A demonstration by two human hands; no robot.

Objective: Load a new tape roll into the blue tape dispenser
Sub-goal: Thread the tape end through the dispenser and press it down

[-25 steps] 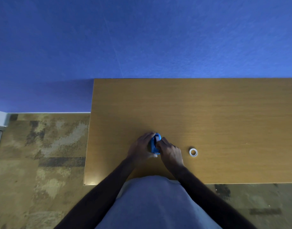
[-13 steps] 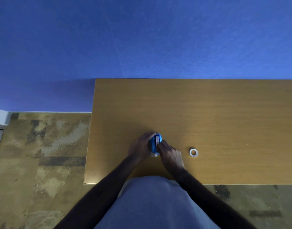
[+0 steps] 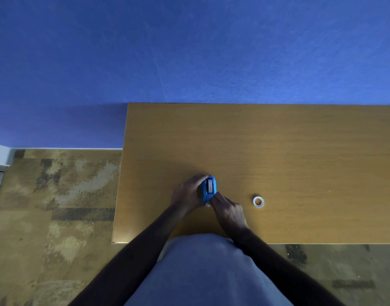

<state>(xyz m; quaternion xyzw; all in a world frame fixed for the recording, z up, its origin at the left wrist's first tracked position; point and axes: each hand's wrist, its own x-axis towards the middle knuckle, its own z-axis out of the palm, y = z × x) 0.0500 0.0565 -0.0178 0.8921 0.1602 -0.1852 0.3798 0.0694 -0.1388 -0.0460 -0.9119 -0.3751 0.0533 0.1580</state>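
Blue tape dispenser [image 3: 208,188], stood on edge near the front of the wooden table [image 3: 300,151], just ahead of the torso. Clasped along its left flank by the left hand [image 3: 189,193], fingers curled over the far end and thumb side wrapped round the body; gripped that way, most likely, to brace the housing against whatever the other hand was doing. Met at its near end by the right hand [image 3: 228,209], fingertips bunched and closed against the lower corner of the casing; whether pinching a tape end or only pressing on plastic, could not be told. Showed a pale band down the middle slot, probably a roll [image 3: 210,186] already seated edge-up between the blue walls. Lay well apart to the right, flat on the wood and untouched: a small white ring [image 3: 258,202], perhaps a spent core or a spare roll, too small to say which. Judged near the finishing stage, seating or threading rather than fetching. Kept low and close, presumably for steadiness.
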